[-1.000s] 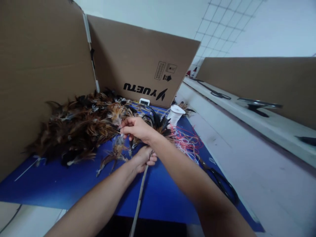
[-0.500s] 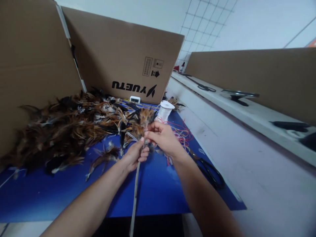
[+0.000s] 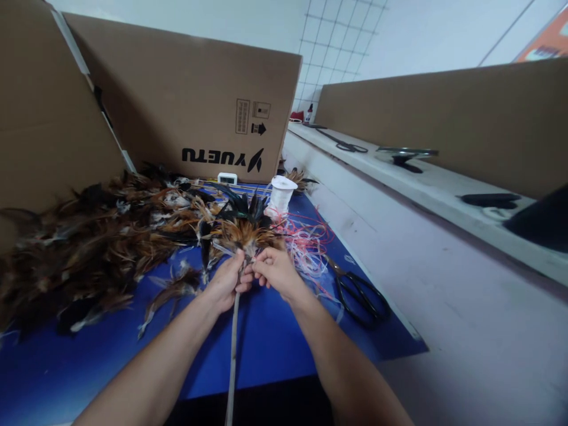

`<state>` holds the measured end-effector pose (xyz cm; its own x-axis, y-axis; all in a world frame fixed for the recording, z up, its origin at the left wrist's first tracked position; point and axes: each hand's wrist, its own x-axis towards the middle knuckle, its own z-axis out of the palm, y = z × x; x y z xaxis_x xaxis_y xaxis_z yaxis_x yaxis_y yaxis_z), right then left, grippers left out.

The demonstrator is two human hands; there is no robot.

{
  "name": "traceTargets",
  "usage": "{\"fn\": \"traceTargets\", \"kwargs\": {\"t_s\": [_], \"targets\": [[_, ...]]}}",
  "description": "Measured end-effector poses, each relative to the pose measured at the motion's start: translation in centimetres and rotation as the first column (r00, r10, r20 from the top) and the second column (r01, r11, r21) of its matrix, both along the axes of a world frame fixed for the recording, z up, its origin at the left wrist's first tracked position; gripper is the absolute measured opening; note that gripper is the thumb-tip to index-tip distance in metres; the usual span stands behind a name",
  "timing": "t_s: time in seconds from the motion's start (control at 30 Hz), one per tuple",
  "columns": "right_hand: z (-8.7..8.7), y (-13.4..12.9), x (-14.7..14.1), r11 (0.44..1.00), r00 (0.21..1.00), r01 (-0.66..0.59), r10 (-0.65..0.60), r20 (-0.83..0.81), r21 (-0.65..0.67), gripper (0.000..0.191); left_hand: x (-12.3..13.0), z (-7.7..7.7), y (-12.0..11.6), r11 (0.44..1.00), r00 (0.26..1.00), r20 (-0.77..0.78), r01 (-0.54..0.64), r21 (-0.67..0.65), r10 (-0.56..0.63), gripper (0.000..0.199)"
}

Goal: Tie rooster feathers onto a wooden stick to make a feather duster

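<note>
While the left hand [image 3: 227, 283] is wrapped around the stick [image 3: 232, 355], gripping it just below the feather bunch [image 3: 242, 231], the right hand [image 3: 277, 271] works at the bunch base. Right grip: narrow fingertip pinch on the feather quills; can't tell if a strand is in there too. Left grip: closed on the stick.

Using the white spool [image 3: 280, 194] as reference: bunch and both hands are on its near side, a bit left. Stick runs from there toward the viewer, past the edge of the blue tabletop [image 3: 275, 340]. Big feather pile [image 3: 106, 242] is left of the spool; a few loose feathers [image 3: 173, 288] lie nearer than it and left.

Text check: cardboard panel [image 3: 168, 77] behind and left of the spool reads "YUETU" [image 3: 215, 156], black, upside down, leaf-like logo at the Y end. Above that: solid black arrow [image 3: 258, 128] pointing right, plus small printed label boxes [image 3: 242, 116], too fine to read. White display unit [image 3: 227, 178] left of the spool, readout illegible. Orange sign [image 3: 548, 42], far up and right of the spool, has lettering, unreadable.

Pink and white string [image 3: 308, 248] is tangled just right of and nearer than the spool. Black-handled scissors [image 3: 364, 299] sit nearer and farther right.
</note>
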<state>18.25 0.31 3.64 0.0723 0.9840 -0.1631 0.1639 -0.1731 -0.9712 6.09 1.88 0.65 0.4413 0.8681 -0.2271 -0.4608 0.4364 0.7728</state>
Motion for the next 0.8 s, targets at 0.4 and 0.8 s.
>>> {"fn": "traceTargets", "kwargs": {"t_s": [0.4, 0.8], "targets": [[0.4, -0.9, 0.7, 0.965, 0.811, -0.172, 0.024, 0.585, 0.199, 0.011, 0.3, 0.9, -0.5, 0.996, 0.994, -0.084, 0.069, 0.057, -0.065, 0.045], [-0.3, -1.0, 0.8, 0.979, 0.961, -0.095, 0.043, 0.272, 0.183, 0.026, 0.2, 0.2, -0.2, 0.997, 0.994, -0.098, 0.054, 0.053, -0.049, 0.048]]}}
